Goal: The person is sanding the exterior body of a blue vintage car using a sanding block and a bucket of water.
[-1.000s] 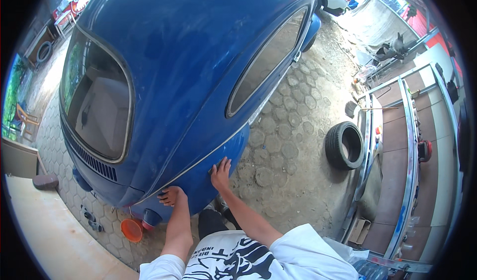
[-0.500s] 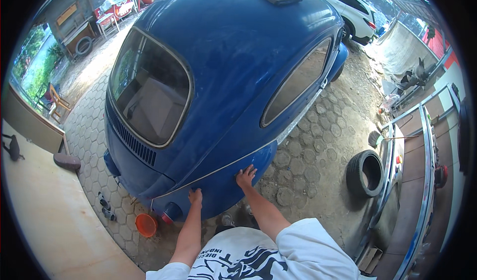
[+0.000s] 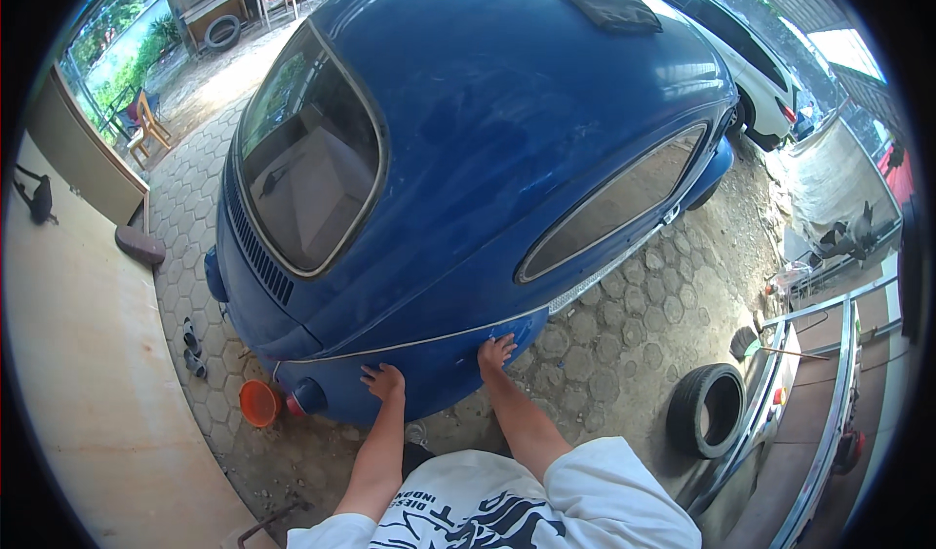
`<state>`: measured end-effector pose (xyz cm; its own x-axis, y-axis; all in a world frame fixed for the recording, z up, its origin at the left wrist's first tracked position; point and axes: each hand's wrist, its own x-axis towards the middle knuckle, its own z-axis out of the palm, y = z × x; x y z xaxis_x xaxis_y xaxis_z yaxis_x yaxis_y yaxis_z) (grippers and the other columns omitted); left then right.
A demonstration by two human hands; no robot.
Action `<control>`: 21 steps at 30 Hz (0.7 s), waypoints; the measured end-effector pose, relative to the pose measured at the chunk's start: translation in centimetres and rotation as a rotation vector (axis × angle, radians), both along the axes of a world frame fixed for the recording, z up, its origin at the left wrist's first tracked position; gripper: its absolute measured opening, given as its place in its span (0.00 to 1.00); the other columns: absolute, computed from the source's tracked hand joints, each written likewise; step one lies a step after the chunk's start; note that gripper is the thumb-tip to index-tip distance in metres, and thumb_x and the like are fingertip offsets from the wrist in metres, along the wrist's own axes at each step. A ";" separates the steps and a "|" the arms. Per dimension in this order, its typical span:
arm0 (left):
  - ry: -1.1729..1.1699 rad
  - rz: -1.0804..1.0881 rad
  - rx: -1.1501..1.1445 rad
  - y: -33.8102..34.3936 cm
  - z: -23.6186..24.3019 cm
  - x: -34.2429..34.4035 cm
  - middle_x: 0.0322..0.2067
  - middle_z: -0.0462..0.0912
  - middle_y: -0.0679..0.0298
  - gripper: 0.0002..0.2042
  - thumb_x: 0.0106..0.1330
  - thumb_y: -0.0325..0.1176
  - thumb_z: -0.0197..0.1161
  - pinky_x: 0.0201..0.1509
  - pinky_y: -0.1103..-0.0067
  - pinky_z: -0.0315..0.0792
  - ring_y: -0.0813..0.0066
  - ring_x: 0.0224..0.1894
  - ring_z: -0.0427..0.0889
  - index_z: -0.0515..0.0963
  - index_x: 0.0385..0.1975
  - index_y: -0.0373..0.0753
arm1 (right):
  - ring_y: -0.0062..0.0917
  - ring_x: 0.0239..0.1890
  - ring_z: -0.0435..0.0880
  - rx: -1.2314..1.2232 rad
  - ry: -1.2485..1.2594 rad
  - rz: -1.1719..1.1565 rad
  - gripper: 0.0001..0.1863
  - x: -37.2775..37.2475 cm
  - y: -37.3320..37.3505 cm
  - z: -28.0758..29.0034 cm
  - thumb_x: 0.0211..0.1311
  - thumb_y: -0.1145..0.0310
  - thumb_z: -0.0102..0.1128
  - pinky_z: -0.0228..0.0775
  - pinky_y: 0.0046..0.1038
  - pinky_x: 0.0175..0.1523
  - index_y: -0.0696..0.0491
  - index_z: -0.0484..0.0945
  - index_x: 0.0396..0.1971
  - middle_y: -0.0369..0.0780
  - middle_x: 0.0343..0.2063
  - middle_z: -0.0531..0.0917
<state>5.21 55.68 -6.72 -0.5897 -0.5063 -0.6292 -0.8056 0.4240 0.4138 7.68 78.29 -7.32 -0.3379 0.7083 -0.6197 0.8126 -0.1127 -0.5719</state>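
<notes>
A rounded blue car (image 3: 439, 110) fills the middle of the view, seen from its rear right corner. Its bulging rear fender (image 3: 439, 373) lies just in front of me, below a pale trim strip. My left hand (image 3: 384, 381) rests at the fender near the round tail light (image 3: 309, 395), fingers spread and nothing in them. Farther right on the same fender, toward the side window (image 3: 614, 203), my right hand (image 3: 496, 352) lies with its fingers apart, also holding nothing. Whether both palms press fully on the metal is hard to make out.
An orange bucket (image 3: 259, 404) stands on the paving by the tail light, with sandals (image 3: 193, 347) beyond it. To my right are a loose tyre (image 3: 706, 411), a broom (image 3: 751, 342) and a metal frame (image 3: 829, 403). A dark folded cloth (image 3: 610, 8) lies on the roof.
My left hand has opened out from a more closed shape, its fingers now spread on the fender. My right hand stays on the fender. The view has turned slightly.
</notes>
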 end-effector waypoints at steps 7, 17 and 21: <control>0.072 0.273 -0.324 6.6 -0.2 0.0 0.73 0.42 0.54 0.29 0.75 0.52 0.32 0.74 0.55 0.47 0.49 0.74 0.42 0.43 0.73 0.51 | 0.55 0.73 0.37 -0.147 0.061 0.016 0.35 1.2 9.6 -4.6 0.73 0.55 0.33 0.36 0.49 0.74 0.47 0.33 0.73 0.55 0.72 0.35; 0.159 0.389 -0.481 2.8 -0.3 0.3 0.73 0.45 0.59 0.29 0.75 0.54 0.28 0.75 0.56 0.44 0.56 0.74 0.43 0.48 0.72 0.52 | 0.52 0.73 0.40 -0.144 0.196 0.012 0.35 1.3 14.9 -18.5 0.73 0.55 0.33 0.35 0.42 0.75 0.59 0.38 0.71 0.62 0.69 0.44; 0.125 0.314 -0.413 6.4 -0.6 0.0 0.73 0.45 0.58 0.28 0.75 0.53 0.26 0.75 0.57 0.45 0.56 0.74 0.44 0.49 0.72 0.51 | 0.53 0.73 0.41 -0.054 0.263 -0.087 0.35 2.7 20.0 -22.5 0.73 0.55 0.33 0.35 0.41 0.75 0.59 0.39 0.71 0.62 0.69 0.44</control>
